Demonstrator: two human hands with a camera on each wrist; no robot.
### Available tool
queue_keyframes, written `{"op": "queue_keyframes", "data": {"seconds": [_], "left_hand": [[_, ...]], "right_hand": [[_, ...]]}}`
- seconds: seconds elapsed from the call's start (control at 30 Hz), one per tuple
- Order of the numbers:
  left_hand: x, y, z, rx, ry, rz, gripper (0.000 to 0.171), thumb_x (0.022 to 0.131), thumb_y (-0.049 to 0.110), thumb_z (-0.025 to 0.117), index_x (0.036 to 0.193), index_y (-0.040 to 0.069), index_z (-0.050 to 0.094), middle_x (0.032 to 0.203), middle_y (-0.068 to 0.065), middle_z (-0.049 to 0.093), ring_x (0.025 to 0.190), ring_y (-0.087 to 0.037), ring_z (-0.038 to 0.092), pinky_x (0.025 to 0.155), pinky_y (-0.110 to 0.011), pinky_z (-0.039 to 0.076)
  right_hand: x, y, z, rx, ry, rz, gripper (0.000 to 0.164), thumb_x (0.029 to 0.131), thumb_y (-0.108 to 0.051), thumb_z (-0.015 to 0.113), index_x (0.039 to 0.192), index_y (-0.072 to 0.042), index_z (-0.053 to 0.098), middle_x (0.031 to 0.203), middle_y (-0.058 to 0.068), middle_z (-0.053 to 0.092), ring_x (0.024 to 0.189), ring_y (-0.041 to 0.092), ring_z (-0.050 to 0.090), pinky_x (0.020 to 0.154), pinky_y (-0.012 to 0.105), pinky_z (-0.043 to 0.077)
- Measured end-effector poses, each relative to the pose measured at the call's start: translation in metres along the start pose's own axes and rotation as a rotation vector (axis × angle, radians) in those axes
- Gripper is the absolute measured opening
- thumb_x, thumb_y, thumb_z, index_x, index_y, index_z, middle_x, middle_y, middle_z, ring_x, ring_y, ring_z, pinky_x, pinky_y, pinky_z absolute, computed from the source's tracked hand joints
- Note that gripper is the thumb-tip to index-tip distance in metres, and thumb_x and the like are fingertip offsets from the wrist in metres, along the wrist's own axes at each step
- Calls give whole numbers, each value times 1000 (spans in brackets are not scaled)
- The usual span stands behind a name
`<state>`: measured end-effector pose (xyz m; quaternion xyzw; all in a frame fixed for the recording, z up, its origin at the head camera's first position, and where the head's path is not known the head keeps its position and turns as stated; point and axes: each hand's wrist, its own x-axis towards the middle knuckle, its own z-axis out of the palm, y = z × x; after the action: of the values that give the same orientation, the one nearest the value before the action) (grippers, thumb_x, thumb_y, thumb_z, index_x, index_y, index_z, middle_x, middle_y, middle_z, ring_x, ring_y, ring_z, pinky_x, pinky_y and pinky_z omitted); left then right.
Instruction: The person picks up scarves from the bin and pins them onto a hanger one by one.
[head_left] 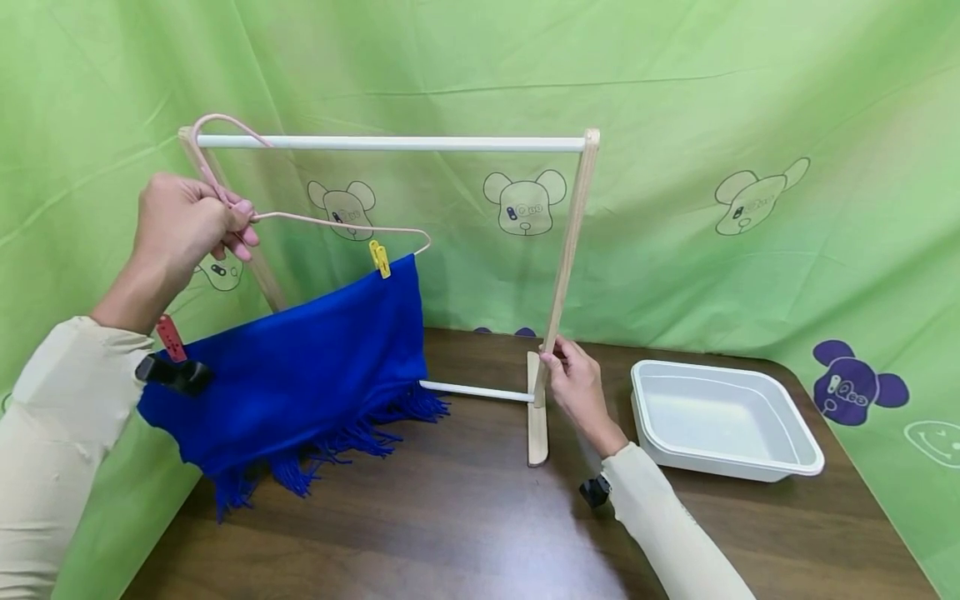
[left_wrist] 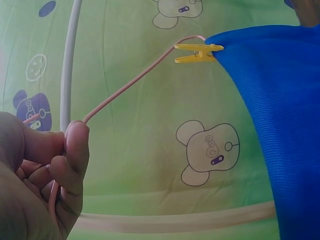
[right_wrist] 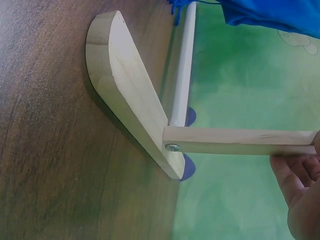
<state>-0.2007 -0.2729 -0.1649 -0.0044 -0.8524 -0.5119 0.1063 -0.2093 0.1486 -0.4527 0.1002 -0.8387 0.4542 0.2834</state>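
My left hand (head_left: 187, 221) pinches a pink wire hanger (head_left: 337, 223) near the base of its hook, and the hook overlaps the left end of the rack's white top rail (head_left: 390, 143). From the hanger droops a blue fringed scarf (head_left: 322, 358), held by a yellow clothespin (head_left: 380, 259) toward the right and a red clothespin (head_left: 171, 337) on the left. The yellow clip also shows in the left wrist view. Low on the rack's right wooden post (head_left: 567, 258), my right hand (head_left: 577, 387) grips with thumb and fingers, just above the foot (right_wrist: 132, 85).
A white plastic tub (head_left: 720, 417) stands on the brown table (head_left: 480, 517), right of the rack. The rack's lower white rail (head_left: 480, 390) runs behind the scarf. Green curtain (head_left: 712, 275) with printed bear faces hangs close behind the table and along both sides.
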Motion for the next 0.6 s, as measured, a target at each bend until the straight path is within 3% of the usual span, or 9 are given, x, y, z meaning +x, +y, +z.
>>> {"op": "queue_keyframes", "data": {"seconds": [0.6], "left_hand": [[0,5,-13,-31,-11,-8,12,85,8,64,76,13,69,55,2,67,47,-15,65,38,-23,43]], "right_hand": [[-2,-1,4,13,3,-15,27,87,-9,63,112,1,62,96,13,67,84,25,68,74,26,57]]}}
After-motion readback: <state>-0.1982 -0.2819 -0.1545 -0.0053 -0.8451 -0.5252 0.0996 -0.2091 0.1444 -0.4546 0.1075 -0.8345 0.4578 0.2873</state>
